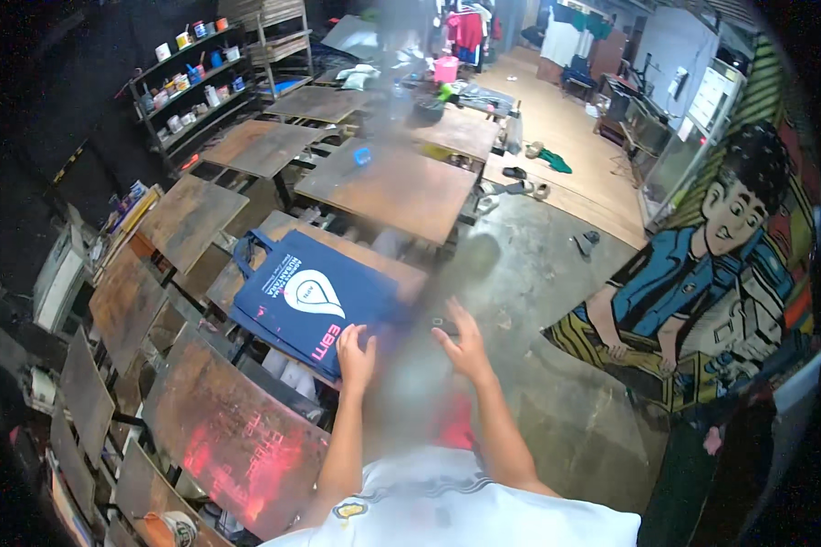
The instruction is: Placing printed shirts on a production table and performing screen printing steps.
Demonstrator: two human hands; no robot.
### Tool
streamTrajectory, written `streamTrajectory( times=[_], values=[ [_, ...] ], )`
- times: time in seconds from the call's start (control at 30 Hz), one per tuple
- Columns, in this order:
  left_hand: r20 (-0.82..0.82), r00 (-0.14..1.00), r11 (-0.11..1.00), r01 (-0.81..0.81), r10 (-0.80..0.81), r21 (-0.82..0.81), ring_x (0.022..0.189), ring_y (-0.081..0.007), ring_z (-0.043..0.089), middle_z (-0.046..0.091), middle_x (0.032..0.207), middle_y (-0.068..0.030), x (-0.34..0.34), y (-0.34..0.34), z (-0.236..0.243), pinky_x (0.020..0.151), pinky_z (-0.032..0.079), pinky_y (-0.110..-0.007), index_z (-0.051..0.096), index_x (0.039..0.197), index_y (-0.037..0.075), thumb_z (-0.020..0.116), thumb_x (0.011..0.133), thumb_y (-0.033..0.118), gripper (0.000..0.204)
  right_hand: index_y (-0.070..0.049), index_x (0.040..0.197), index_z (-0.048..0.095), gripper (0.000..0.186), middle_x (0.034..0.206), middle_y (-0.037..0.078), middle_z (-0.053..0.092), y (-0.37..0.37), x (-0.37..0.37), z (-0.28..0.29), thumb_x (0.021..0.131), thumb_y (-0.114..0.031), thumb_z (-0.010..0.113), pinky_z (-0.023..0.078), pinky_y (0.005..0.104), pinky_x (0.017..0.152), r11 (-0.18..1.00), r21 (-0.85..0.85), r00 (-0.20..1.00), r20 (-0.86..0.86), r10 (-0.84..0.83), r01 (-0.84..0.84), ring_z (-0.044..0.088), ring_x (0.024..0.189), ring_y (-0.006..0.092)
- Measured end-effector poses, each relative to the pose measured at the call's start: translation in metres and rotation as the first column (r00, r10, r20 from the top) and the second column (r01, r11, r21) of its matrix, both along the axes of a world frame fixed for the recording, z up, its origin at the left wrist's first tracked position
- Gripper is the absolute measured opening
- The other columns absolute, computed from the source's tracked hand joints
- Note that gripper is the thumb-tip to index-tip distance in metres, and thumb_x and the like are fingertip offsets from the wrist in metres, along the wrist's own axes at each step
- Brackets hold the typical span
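Observation:
A navy fabric bag [284, 310] with white and pink print lies flat on a worn board [223, 293], its handles toward the back left. My left hand [355, 356] is at the bag's near right corner, fingertips at or touching the edge, fingers bent and apart. To its right, my right hand [463, 344] is open in the air with fingers spread, holding nothing that I can see. A blurry vertical smear crosses the middle of the view and hides the bag's right end and whatever lies between my hands.
Rows of stained boards [383, 187] on frames fill the left and middle. A shelf of paint pots [182, 105] stands at the back left. Sandals [584, 243] lie on the concrete floor [575, 438]. A painted cartoon cutout [707, 287] stands at right, clothes [465, 32] hang behind.

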State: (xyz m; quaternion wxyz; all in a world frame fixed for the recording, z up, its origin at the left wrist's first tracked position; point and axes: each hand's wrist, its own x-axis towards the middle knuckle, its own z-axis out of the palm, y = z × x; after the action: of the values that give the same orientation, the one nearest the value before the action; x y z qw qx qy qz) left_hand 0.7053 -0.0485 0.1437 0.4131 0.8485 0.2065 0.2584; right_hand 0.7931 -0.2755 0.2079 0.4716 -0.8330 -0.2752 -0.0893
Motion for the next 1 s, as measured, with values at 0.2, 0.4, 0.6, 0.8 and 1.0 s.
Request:
streamTrajectory(
  times=[0.2, 0.4, 0.6, 0.8, 1.0],
  values=[
    [-0.132, 0.989, 0.995, -0.056, 0.067, 0.087, 0.127, -0.0387, 0.049, 0.057, 0.13, -0.0219, 0.069, 0.023, -0.007, 0.108, 0.037, -0.045, 0.062, 0.119, 0.003, 0.071, 0.086, 0.023, 0.041, 0.0, 0.141, 0.047, 0.066, 0.147, 0.025, 0.045, 0.029, 0.088, -0.004, 0.09, -0.035, 0.069, 0.034, 0.0435, 0.112, 0.984, 0.039, 0.982, -0.073, 0.176, -0.173, 0.044, 0.135, 0.0386],
    [-0.28, 0.939, 0.974, -0.157, 0.198, 0.16, 0.113, -0.0388, 0.056, 0.061, 0.12, -0.0221, 0.135, 0.025, -0.031, 0.099, 0.044, -0.045, 0.063, 0.115, 0.002, 0.073, 0.083, 0.038, 0.05, 0.003, 0.136, 0.051, 0.06, 0.14, 0.025, 0.051, 0.065, 0.185, 0.018, 0.091, -0.033, 0.068, 0.036, 0.0426, 0.111, 0.923, 0.091, 0.926, -0.023, 0.376, -0.373, 0.048, 0.131, 0.0379],
    [-0.416, 0.761, 0.849, -0.329, 0.498, 0.414, 0.117, -0.0385, 0.048, 0.056, 0.118, -0.0133, 0.171, 0.004, -0.052, 0.097, 0.041, -0.052, 0.062, 0.107, 0.014, 0.077, 0.076, 0.052, 0.051, 0.004, 0.128, 0.057, 0.058, 0.13, 0.026, 0.059, 0.093, 0.232, -0.058, 0.087, -0.035, 0.07, 0.043, 0.0437, 0.104, 0.82, -0.005, 0.82, -0.008, 0.573, -0.573, 0.056, 0.121, 0.0404],
    [-0.278, 0.794, 0.828, -0.443, 0.541, 0.344, 0.111, -0.0315, 0.051, 0.062, 0.106, -0.0038, 0.157, 0.003, -0.052, 0.094, 0.04, -0.048, 0.067, 0.094, 0.016, 0.077, 0.076, 0.028, 0.024, 0.003, 0.117, 0.064, 0.045, 0.132, 0.024, 0.059, 0.071, 0.211, 0.018, 0.085, -0.027, 0.071, 0.045, 0.0437, 0.102, 0.693, -0.093, 0.699, -0.079, 0.711, -0.715, 0.058, 0.119, 0.0391],
    [-0.151, 0.801, 0.807, -0.59, 0.58, -0.027, 0.096, -0.0227, 0.057, 0.065, 0.091, -0.0038, 0.151, 0.024, -0.091, 0.088, 0.043, -0.038, 0.068, 0.086, 0.01, 0.073, 0.081, 0.017, 0.01, -0.001, 0.12, 0.064, 0.044, 0.137, 0.021, 0.056, 0.099, 0.222, -0.029, 0.087, -0.03, 0.068, 0.042, 0.0439, 0.105, 0.686, -0.089, 0.691, -0.103, 0.715, -0.722, 0.055, 0.122, 0.0373]
  ],
)
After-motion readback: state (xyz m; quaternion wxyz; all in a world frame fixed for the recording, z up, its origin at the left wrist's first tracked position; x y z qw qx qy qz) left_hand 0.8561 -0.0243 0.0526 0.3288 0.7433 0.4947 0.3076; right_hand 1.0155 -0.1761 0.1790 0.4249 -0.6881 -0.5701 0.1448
